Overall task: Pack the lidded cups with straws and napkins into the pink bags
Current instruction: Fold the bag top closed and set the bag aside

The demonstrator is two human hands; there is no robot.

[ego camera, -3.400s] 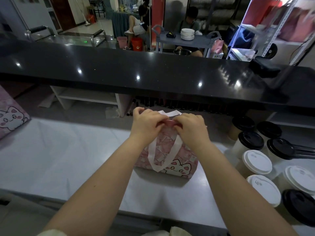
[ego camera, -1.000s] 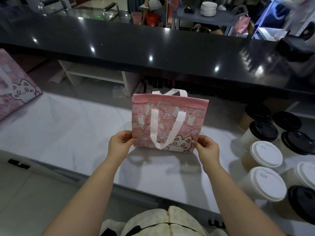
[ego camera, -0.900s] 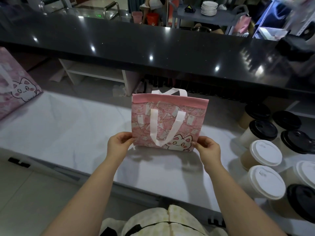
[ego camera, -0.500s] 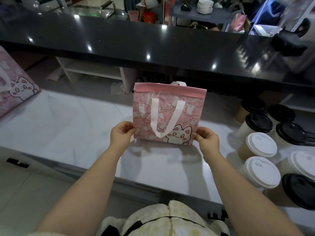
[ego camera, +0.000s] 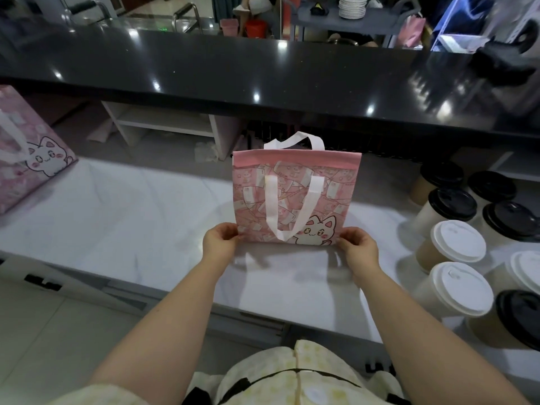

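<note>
Pink bag (ego camera: 330, 194) is upright at the middle of the white tabletop (ego camera: 131, 214), its far handle up and its near handle hanging down the front. My left hand (ego camera: 220, 244) pinches its lower left corner and my right hand (ego camera: 358, 248) pinches the lower right one. It looks like light, soft fabric that will sag shut, so I judge the mouth needs spreading by the top hem. Lidded cups (ego camera: 455, 244) wait just to the right; they seem tippable, best gripped round the body. A second pink bag (ego camera: 26, 159) lies at the left edge
</note>
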